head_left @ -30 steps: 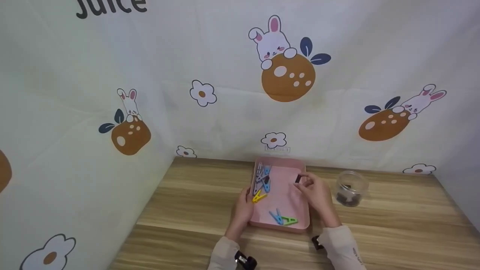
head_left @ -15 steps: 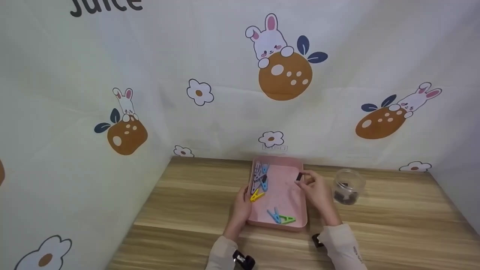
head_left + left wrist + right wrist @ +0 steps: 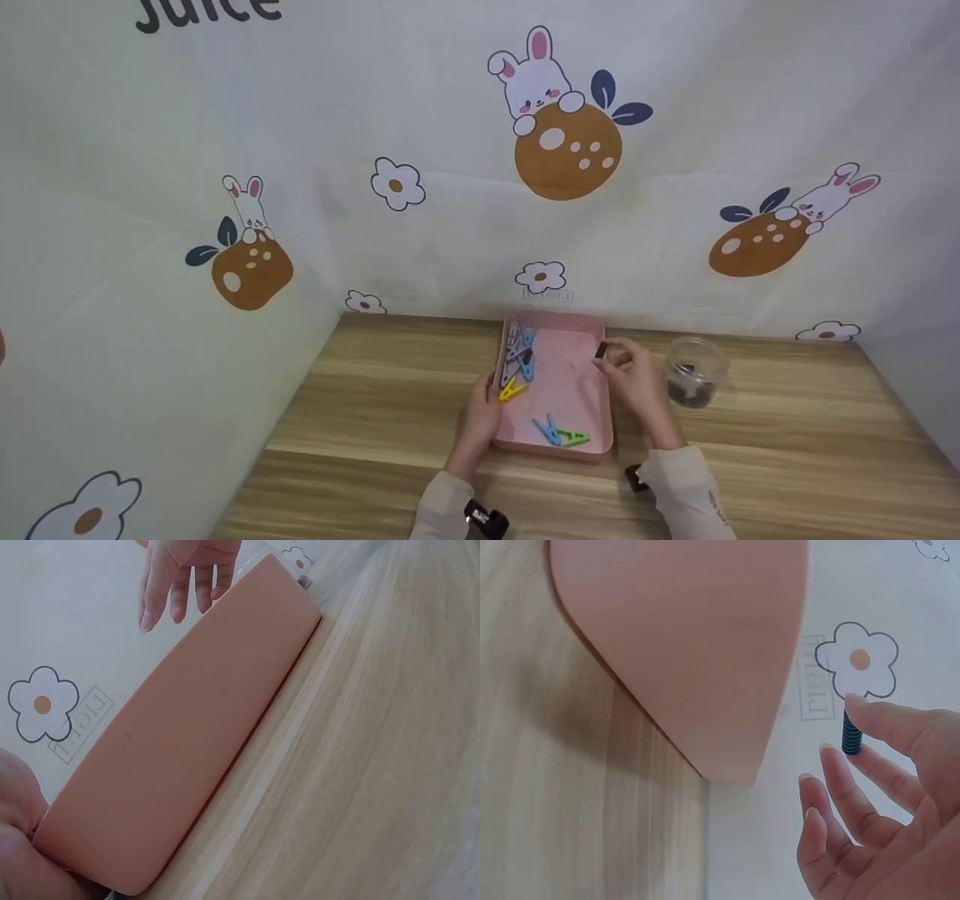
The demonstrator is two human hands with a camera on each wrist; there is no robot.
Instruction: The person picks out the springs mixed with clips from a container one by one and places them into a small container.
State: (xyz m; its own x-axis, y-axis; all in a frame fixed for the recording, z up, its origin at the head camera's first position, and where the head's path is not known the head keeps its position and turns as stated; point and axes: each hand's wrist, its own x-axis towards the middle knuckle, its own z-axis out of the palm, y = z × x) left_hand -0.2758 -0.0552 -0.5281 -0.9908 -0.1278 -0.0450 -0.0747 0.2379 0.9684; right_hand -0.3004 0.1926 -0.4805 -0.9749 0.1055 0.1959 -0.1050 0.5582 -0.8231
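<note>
A shallow pink tray (image 3: pixel 562 394) lies on the wooden table. My left hand (image 3: pixel 482 414) grips the tray's left wall, thumb by the rim; the left wrist view shows only part of this hand (image 3: pixel 26 840). Over the tray's right rim, my right hand (image 3: pixel 639 386) pinches a small black screw (image 3: pixel 601 351) between thumb and finger. In the right wrist view, the screw (image 3: pixel 852 733) looks ridged and upright, and the other fingers are loosely bent. Inside the tray, several purple and blue clothespins (image 3: pixel 517 352) lie along the left, with a yellow clothespin (image 3: pixel 512 389) below them.
A blue clothespin (image 3: pixel 548 430) and a green clothespin (image 3: pixel 574 438) lie at the tray's near end. Right of the tray stands a clear round jar (image 3: pixel 718 367) with dark pieces at its bottom. A printed white curtain (image 3: pixel 450 240) closes off the back and sides.
My right hand has shifted slightly right and away from me with the screw, closer to the tray's right rim. The left hand stays on the tray. The head view has turned a little.
</note>
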